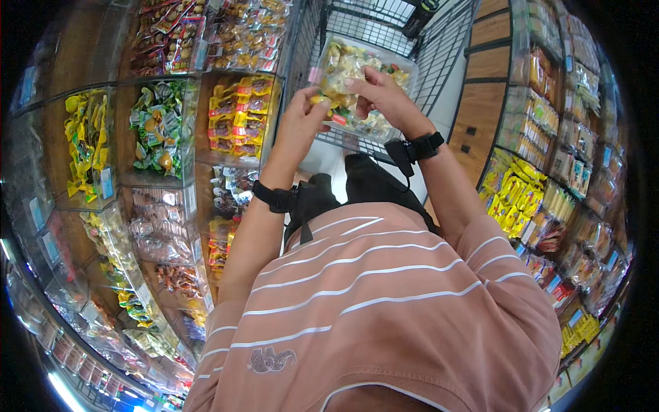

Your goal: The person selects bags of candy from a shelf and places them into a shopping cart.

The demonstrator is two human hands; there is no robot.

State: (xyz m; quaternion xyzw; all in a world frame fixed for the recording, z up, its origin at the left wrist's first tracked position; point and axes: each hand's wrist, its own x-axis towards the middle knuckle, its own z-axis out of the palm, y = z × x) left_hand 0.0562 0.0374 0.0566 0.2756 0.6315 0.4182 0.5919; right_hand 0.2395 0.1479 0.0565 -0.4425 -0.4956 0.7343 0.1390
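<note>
A clear plastic bin [406, 64] full of small wrapped snack packets [350, 67] lies in a black wire shopping cart [443, 56]. At the bin's lower left, my left hand [308, 110] pinches a small yellow packet [322, 100] between thumb and fingers. Over the middle of the bin is my right hand [378, 95], its fingers curled and spread; whether it touches a packet I cannot tell. Both wrists wear black straps.
Clear bins of snacks stand in wooden shelving on the left, with yellow-and-red packets [239, 118] and green packets [159, 129] in them. More shelves with yellow packets [515, 193] rise on the right. A dark object [419, 18] sits at the cart's far end.
</note>
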